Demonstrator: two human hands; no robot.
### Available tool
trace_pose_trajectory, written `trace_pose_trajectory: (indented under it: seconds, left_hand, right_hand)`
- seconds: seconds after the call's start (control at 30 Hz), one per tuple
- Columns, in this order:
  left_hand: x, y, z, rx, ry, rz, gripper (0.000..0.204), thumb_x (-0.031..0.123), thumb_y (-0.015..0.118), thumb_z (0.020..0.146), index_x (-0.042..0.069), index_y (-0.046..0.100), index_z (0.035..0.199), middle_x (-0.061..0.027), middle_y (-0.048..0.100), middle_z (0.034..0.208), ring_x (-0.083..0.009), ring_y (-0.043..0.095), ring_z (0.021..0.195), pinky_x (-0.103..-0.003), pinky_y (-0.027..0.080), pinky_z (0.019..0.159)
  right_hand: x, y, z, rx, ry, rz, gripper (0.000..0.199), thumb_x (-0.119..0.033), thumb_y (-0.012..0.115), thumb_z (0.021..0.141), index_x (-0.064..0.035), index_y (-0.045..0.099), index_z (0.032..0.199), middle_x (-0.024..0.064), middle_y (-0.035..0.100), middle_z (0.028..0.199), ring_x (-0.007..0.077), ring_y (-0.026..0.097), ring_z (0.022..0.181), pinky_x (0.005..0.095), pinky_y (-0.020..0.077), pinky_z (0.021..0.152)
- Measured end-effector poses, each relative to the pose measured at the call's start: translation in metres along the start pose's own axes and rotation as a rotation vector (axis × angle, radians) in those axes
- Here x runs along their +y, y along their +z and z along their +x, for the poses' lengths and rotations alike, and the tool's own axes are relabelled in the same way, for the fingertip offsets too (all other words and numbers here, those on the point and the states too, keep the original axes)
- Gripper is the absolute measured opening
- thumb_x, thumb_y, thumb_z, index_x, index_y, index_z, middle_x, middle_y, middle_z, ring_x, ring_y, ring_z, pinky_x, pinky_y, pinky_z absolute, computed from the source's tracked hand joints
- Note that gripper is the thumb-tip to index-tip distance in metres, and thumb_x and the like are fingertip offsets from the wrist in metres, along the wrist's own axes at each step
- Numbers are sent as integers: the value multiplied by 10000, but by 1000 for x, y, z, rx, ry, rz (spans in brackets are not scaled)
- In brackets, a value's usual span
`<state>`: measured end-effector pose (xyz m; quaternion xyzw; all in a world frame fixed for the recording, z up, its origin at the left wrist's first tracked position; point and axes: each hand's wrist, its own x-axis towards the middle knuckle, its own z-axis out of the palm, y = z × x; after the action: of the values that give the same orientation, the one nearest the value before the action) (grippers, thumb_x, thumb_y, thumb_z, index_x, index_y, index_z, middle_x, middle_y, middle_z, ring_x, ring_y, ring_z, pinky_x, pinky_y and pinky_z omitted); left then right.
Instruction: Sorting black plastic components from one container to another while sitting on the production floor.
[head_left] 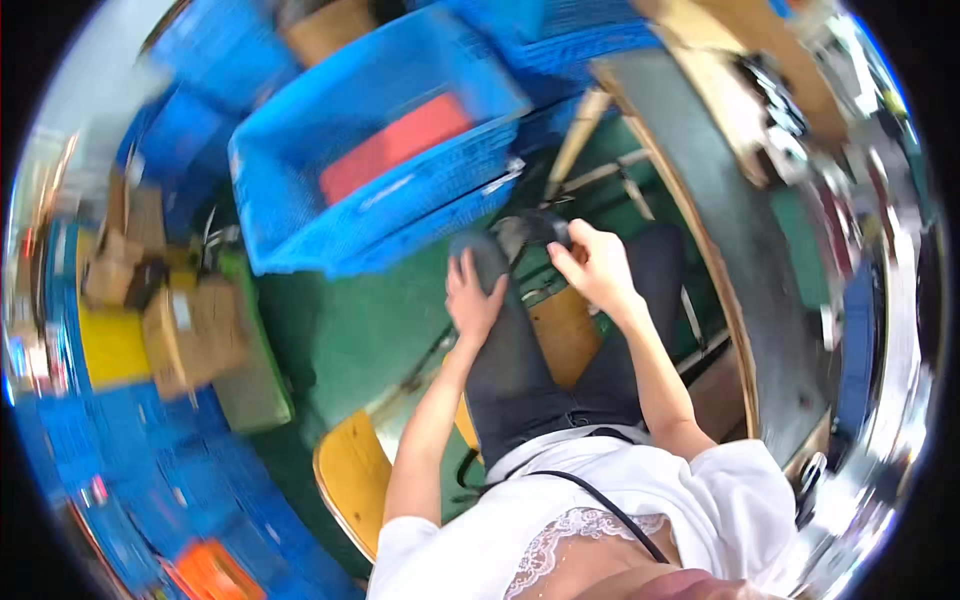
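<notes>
The picture is motion-blurred. I sit on a yellow wooden seat [350, 480] in dark trousers [520, 370]. My left hand [472, 295] lies flat on my left knee with its fingers apart and holds nothing. My right hand [595, 262] hovers over my right knee, fingers curled towards a small dark and grey object [540, 228] at its fingertips. The blur hides whether the fingers grip that object.
A blue plastic crate [300, 180] holding a flat red item [395, 145] stands on the green floor [350, 330] ahead of my knees. A grey tabletop [720, 230] curves along the right. Cardboard boxes [195, 335] and more blue crates [120, 470] are at the left.
</notes>
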<state>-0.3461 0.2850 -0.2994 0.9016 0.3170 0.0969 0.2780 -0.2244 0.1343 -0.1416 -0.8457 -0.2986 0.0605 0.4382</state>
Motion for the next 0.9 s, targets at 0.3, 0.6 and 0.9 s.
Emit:
trace_pose_trajectory:
  seconds: [0.3,0.6,0.9]
  left_hand:
    - [36,33,6,-142,108,69,820,527,602,762,164,241,1403,-194,239,1423,-393,303,1262,-541,355,930]
    - [44,65,20,-224,286,214,873,577,596,744,141,213,1397,-244,243,1392,-426,353,1204,-554,400,879]
    - [47,66,23,-291,249,203,895,577,607,735,160,187,1406,-227,186,1422,-421,290,1253,-568,363,912]
  right_hand:
    - [-66,-170,-81,654,-60,-320,245,-101,687,734,-20,463,678,39,465,502,91,467,430,230,376,429]
    - [-87,-251,-258,1429,368,-832,305,-180,677,766,-9,444,666,17,413,471,67,350,434,235,283,423]
    - [2,-262,-362,1921,597,-214,299,-257,586,863,6,522,737,85,632,652,107,597,554,216,444,514]
